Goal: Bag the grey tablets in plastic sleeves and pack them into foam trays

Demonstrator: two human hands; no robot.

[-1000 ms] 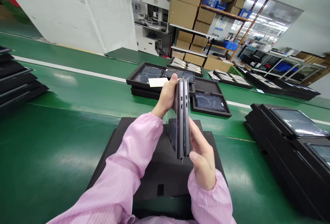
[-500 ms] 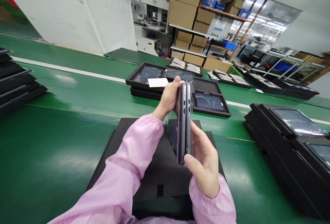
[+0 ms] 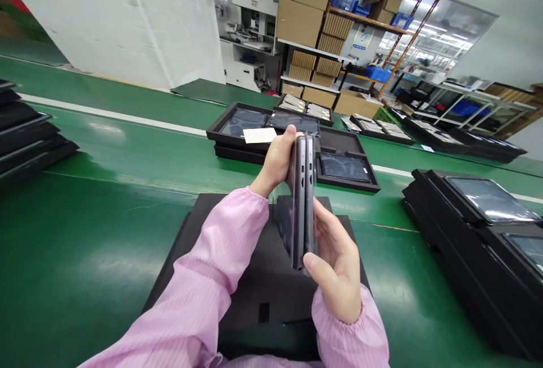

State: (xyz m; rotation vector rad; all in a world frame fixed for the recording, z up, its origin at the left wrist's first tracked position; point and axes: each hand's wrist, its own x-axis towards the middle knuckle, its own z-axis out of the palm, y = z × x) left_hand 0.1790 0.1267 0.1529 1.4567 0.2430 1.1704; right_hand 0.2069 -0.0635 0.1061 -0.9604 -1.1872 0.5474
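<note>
I hold two grey tablets (image 3: 304, 198) pressed together edge-on, upright, above a black foam pad (image 3: 254, 277) on the green table. My left hand (image 3: 275, 161) grips their far top end, fingers wrapped over the edge. My right hand (image 3: 337, 277) clasps the near bottom end from the right, thumb across the lower corner. Small ports show along the tablets' edge facing me. Both arms wear pink sleeves.
Black trays with tablets (image 3: 339, 167) lie beyond my hands, one bearing a white paper slip (image 3: 259, 135). Stacked black trays stand at the right (image 3: 479, 226) and at the left edge (image 3: 29, 139). Shelving with cardboard boxes (image 3: 314, 29) rises at the back.
The tablets tilted slightly and my right hand slid up around their lower end, thumb now across the corner. Since half a second ago almost nothing has moved.
</note>
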